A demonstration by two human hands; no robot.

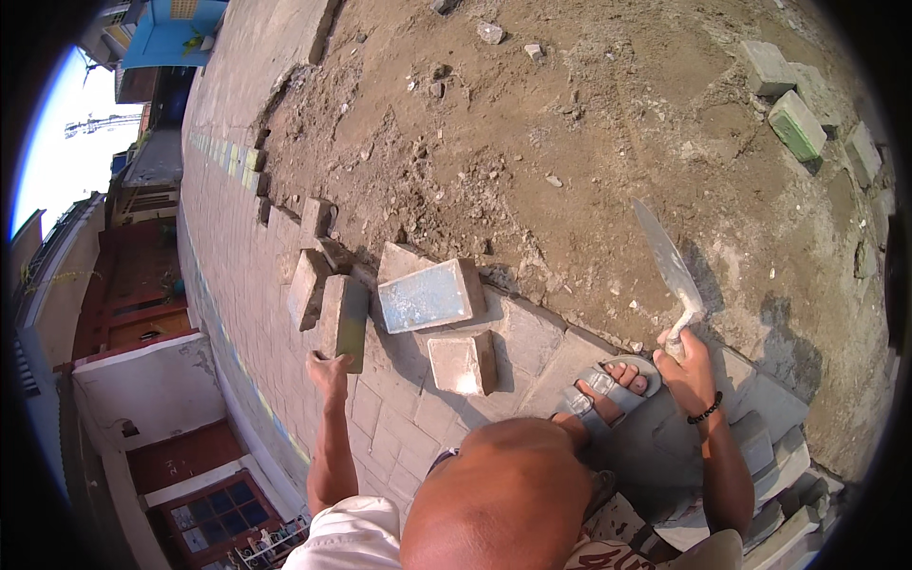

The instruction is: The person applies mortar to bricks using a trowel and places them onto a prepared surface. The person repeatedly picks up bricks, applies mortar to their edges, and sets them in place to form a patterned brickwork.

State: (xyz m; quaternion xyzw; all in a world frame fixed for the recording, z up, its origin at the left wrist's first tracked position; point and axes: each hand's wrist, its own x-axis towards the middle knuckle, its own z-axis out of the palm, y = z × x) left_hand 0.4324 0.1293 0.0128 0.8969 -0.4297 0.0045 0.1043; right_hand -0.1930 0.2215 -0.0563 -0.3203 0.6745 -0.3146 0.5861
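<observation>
My left hand (329,371) is closed on the near end of a grey paving brick (343,318) with a yellowish-green side face. Just left of that brick another paver (309,289) rests tilted at the broken edge of the paving. My right hand (688,370) grips the handle of a trowel (667,256), whose pointed blade reaches out over bare sandy soil. Between my hands lie a large paver with a worn pale-blue face (429,295) and a smaller, broken-looking block (462,363). My sandalled foot (613,389) stands beside the right hand.
Laid pavers (399,418) stretch along the left, ending in a jagged edge against the dug soil (532,142). Loose blocks (796,125) sit at the far right. Several more slabs (779,475) are heaped behind my right forearm. House fronts (152,389) line the left side.
</observation>
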